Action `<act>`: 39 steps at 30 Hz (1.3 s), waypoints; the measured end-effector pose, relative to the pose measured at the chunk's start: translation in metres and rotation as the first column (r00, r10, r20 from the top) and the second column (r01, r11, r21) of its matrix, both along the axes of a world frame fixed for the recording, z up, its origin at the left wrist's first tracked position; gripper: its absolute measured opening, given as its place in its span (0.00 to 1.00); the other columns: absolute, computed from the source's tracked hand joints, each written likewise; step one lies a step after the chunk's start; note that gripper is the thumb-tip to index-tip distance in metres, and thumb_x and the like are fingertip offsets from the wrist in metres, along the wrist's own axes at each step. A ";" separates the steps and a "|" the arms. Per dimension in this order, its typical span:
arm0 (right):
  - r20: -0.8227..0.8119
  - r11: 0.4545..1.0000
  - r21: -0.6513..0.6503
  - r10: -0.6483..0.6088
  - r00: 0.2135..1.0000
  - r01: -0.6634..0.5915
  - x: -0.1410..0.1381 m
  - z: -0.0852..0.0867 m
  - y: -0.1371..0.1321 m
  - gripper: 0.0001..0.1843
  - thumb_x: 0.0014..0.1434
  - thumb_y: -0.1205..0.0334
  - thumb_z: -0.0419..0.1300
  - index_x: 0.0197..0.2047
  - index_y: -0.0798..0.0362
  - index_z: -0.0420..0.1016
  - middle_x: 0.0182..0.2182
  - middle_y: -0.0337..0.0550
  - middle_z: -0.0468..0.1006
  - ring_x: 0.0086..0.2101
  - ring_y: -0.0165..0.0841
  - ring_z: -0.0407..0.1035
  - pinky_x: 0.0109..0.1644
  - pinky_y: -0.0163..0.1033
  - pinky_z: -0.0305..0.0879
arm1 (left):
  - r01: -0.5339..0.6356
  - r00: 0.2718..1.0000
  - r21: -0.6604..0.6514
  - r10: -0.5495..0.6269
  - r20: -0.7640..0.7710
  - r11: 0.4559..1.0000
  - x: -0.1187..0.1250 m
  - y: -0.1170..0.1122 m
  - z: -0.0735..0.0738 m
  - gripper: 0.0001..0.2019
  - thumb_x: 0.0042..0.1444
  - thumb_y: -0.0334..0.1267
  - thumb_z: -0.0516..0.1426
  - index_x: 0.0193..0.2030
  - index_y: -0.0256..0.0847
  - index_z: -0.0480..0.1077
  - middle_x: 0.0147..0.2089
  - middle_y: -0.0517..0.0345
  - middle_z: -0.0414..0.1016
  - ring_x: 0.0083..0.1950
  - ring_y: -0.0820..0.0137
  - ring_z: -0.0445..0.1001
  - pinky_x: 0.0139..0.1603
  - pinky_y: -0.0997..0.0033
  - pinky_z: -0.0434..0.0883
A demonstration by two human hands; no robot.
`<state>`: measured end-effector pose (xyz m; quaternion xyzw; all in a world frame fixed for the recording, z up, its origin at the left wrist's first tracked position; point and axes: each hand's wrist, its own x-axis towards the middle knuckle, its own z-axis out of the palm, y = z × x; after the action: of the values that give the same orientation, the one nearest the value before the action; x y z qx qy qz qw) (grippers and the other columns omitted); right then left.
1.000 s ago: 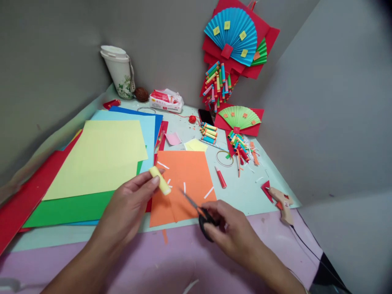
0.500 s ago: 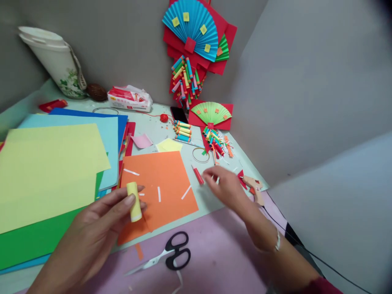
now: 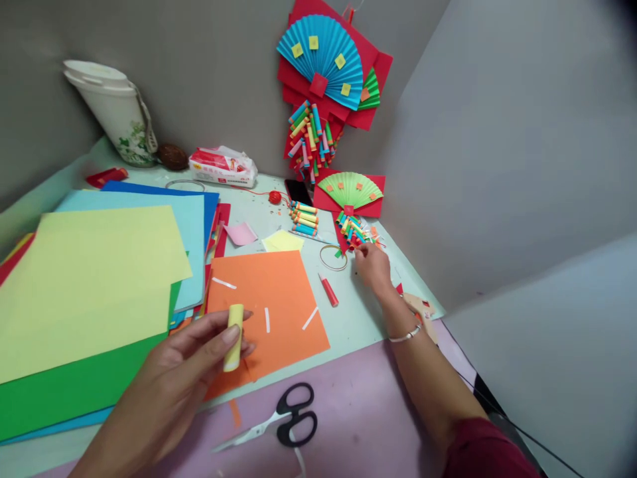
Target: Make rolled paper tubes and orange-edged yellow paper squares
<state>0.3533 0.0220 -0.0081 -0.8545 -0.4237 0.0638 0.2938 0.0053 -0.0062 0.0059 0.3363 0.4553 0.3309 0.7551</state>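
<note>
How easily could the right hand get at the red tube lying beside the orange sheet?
Probably yes, quite easily: the red tube lies near the right hand on the pale green surface, with nothing visible covering it or standing between them. Whether that hand pinches something is unclear.

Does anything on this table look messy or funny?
Yes, a bit messy. Narrow white strips lie at different angles on the orange sheet, and an orange scrap lies on the purple surface. The big yellow sheet looks odd too: its near right corner has a notch.
</note>
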 end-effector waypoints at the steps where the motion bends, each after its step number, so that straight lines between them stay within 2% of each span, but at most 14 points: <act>1: -0.044 0.999 0.019 0.039 0.998 -0.038 -0.006 0.003 -0.004 0.14 0.62 0.58 0.54 0.42 0.56 0.76 0.40 0.53 0.80 0.43 0.42 0.72 0.45 0.42 0.64 | -0.001 1.000 0.011 0.001 0.008 1.000 0.000 0.000 -0.001 0.21 0.42 0.45 0.72 0.43 0.43 0.79 0.38 0.57 0.83 0.40 0.66 0.80 0.44 0.73 0.76; 4: -0.215 0.975 0.060 0.222 0.951 -0.214 -0.037 0.012 -0.020 0.17 0.62 0.50 0.55 0.38 0.54 0.76 0.33 0.45 0.80 0.33 0.35 0.73 0.38 0.37 0.67 | -0.020 0.999 0.040 0.019 0.040 0.999 0.002 -0.001 -0.003 0.19 0.42 0.45 0.72 0.41 0.42 0.79 0.35 0.57 0.82 0.37 0.68 0.79 0.42 0.73 0.76; 6: -0.330 0.939 0.098 0.342 0.880 -0.329 -0.065 0.019 -0.034 0.18 0.61 0.46 0.56 0.37 0.53 0.75 0.30 0.41 0.79 0.28 0.31 0.71 0.34 0.36 0.67 | -0.041 0.996 0.061 0.036 0.082 0.997 0.004 -0.002 -0.004 0.18 0.42 0.44 0.72 0.40 0.42 0.79 0.36 0.58 0.82 0.36 0.67 0.79 0.42 0.71 0.76; 8: -0.528 0.854 0.253 0.516 0.675 -0.455 -0.093 0.028 -0.047 0.15 0.60 0.47 0.60 0.35 0.52 0.74 0.30 0.40 0.78 0.29 0.31 0.71 0.35 0.35 0.67 | -0.065 0.992 0.081 0.055 0.117 0.995 0.006 -0.002 -0.006 0.14 0.44 0.42 0.71 0.39 0.43 0.79 0.39 0.58 0.82 0.39 0.67 0.80 0.47 0.68 0.75; 9: -0.568 0.818 0.305 0.567 0.596 -0.488 -0.105 0.033 -0.053 0.14 0.59 0.49 0.61 0.33 0.52 0.74 0.29 0.39 0.77 0.31 0.31 0.71 0.37 0.36 0.68 | -0.081 0.990 0.097 0.069 0.124 0.992 0.006 -0.003 -0.006 0.14 0.45 0.42 0.71 0.38 0.43 0.80 0.39 0.57 0.82 0.39 0.66 0.80 0.48 0.67 0.75; 10: -0.596 0.787 0.346 0.604 0.529 -0.511 -0.116 0.037 -0.057 0.12 0.59 0.51 0.61 0.32 0.52 0.74 0.29 0.39 0.77 0.32 0.31 0.71 0.38 0.36 0.69 | -0.069 0.991 0.118 0.055 0.121 0.991 0.007 -0.003 -0.006 0.13 0.47 0.42 0.70 0.39 0.42 0.80 0.41 0.56 0.82 0.39 0.66 0.80 0.48 0.66 0.75; 12: -0.635 0.756 0.368 0.630 0.448 -0.542 -0.132 0.045 -0.063 0.11 0.59 0.53 0.62 0.31 0.51 0.73 0.27 0.38 0.75 0.30 0.30 0.70 0.37 0.37 0.69 | -0.048 0.993 0.146 0.031 0.112 0.988 0.007 -0.004 -0.006 0.13 0.49 0.43 0.69 0.40 0.41 0.80 0.42 0.54 0.82 0.38 0.66 0.80 0.48 0.66 0.74; 15: -0.690 0.752 0.359 0.613 0.384 -0.553 -0.144 0.049 -0.064 0.09 0.57 0.55 0.62 0.31 0.51 0.71 0.25 0.35 0.73 0.25 0.27 0.66 0.29 0.34 0.65 | -0.059 0.993 0.151 0.042 0.109 0.987 0.007 -0.004 -0.006 0.13 0.50 0.43 0.67 0.42 0.40 0.80 0.41 0.51 0.83 0.37 0.67 0.79 0.46 0.68 0.73; 20: -0.742 0.769 0.327 0.569 0.354 -0.549 -0.149 0.042 -0.059 0.07 0.56 0.58 0.62 0.35 0.51 0.70 0.22 0.31 0.68 0.21 0.23 0.56 0.23 0.31 0.53 | -0.096 0.983 0.117 0.075 0.168 0.988 0.007 -0.004 -0.004 0.12 0.50 0.41 0.66 0.39 0.37 0.81 0.33 0.54 0.79 0.30 0.73 0.71 0.37 0.72 0.72; 26: -0.730 0.754 0.307 0.579 0.365 -0.581 -0.154 0.033 -0.059 0.10 0.59 0.55 0.62 0.32 0.52 0.69 0.21 0.30 0.63 0.21 0.23 0.54 0.24 0.31 0.50 | -0.072 0.984 0.120 0.051 0.168 0.990 0.011 -0.006 0.002 0.10 0.54 0.42 0.63 0.36 0.37 0.79 0.29 0.60 0.70 0.24 0.77 0.59 0.25 0.75 0.66; 30: -0.727 0.744 0.327 0.592 0.347 -0.583 -0.160 0.030 -0.060 0.10 0.59 0.56 0.62 0.31 0.52 0.69 0.22 0.31 0.63 0.22 0.24 0.56 0.26 0.31 0.51 | -0.038 0.993 0.177 0.018 0.114 0.983 0.011 -0.010 0.001 0.10 0.58 0.43 0.60 0.32 0.40 0.77 0.29 0.61 0.67 0.26 0.76 0.60 0.27 0.75 0.65; 33: -0.725 0.738 0.337 0.600 0.339 -0.585 -0.163 0.030 -0.061 0.09 0.59 0.57 0.61 0.30 0.51 0.69 0.22 0.32 0.64 0.25 0.26 0.62 0.28 0.32 0.54 | 0.012 0.997 0.229 -0.030 0.072 0.973 0.009 -0.012 -0.003 0.12 0.60 0.45 0.58 0.31 0.41 0.74 0.29 0.62 0.66 0.27 0.75 0.61 0.28 0.75 0.65; 36: -0.710 0.735 0.330 0.606 0.358 -0.592 -0.165 0.030 -0.061 0.09 0.59 0.58 0.61 0.29 0.51 0.69 0.22 0.33 0.65 0.28 0.28 0.67 0.30 0.32 0.57 | 0.092 0.995 0.274 -0.097 0.008 0.957 0.006 -0.011 -0.008 0.11 0.60 0.47 0.58 0.33 0.43 0.73 0.25 0.64 0.63 0.26 0.74 0.60 0.28 0.75 0.63; 39: -0.688 0.726 0.325 0.621 0.376 -0.606 -0.165 0.030 -0.061 0.10 0.58 0.57 0.61 0.29 0.51 0.69 0.22 0.32 0.64 0.29 0.29 0.67 0.33 0.33 0.59 | 0.179 0.984 0.310 -0.169 -0.058 0.934 0.003 -0.009 -0.012 0.11 0.60 0.48 0.58 0.37 0.43 0.73 0.23 0.66 0.61 0.26 0.74 0.60 0.27 0.75 0.61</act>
<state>0.1887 -0.0392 0.0219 -0.5226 -0.5450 0.5154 0.4053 0.0083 -0.0157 -0.0064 0.4961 0.3768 0.3257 0.7112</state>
